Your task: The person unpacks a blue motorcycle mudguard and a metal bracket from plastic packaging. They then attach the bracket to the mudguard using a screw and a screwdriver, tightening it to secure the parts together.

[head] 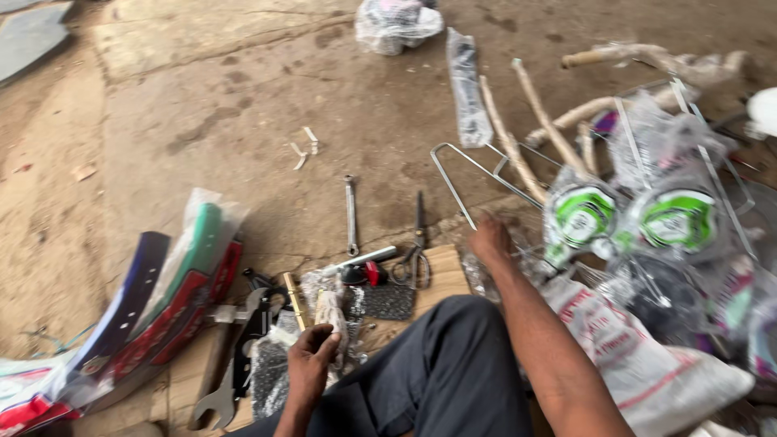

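Note:
My left hand (312, 362) is closed on a small plastic-wrapped bundle (330, 311) above a piece of cardboard (441, 271) on the ground. My right hand (491, 240) reaches out to the right and rests on a clear plastic bag (486, 279) beside a bent metal wire frame (469, 182). Whether its fingers grip anything is hidden. My knee in dark trousers (441, 364) fills the lower middle. Scissors (417, 247) and a wrench (350, 214) lie just ahead of my hands.
Colourful plastic-wrapped fenders (174, 299) lie at left with large spanners (235, 356). Bagged parts with green and white discs (583, 217), a white sack (639, 356) and paper-wrapped tubes (550, 121) crowd the right. More bagged items (396, 23) lie on the dirt floor (210, 105).

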`<state>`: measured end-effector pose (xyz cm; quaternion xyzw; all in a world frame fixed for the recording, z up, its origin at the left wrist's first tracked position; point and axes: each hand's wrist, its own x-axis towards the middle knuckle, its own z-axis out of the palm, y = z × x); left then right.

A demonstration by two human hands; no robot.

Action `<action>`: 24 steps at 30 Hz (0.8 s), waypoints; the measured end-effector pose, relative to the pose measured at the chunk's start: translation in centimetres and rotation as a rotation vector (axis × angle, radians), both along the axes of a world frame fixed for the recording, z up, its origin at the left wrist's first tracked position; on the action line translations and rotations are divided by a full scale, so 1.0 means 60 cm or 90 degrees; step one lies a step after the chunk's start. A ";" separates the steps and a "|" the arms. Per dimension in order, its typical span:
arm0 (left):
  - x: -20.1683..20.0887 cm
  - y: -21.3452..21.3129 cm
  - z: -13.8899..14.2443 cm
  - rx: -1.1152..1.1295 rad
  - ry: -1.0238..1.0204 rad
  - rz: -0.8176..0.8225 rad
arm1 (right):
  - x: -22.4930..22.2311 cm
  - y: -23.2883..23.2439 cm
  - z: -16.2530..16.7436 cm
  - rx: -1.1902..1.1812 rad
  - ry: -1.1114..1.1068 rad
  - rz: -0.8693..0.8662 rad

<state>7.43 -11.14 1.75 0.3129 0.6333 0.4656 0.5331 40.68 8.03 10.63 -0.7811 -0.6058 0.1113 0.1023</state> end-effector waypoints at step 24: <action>-0.024 0.048 0.046 0.115 -0.237 0.167 | -0.232 -0.092 -0.030 0.569 0.163 0.513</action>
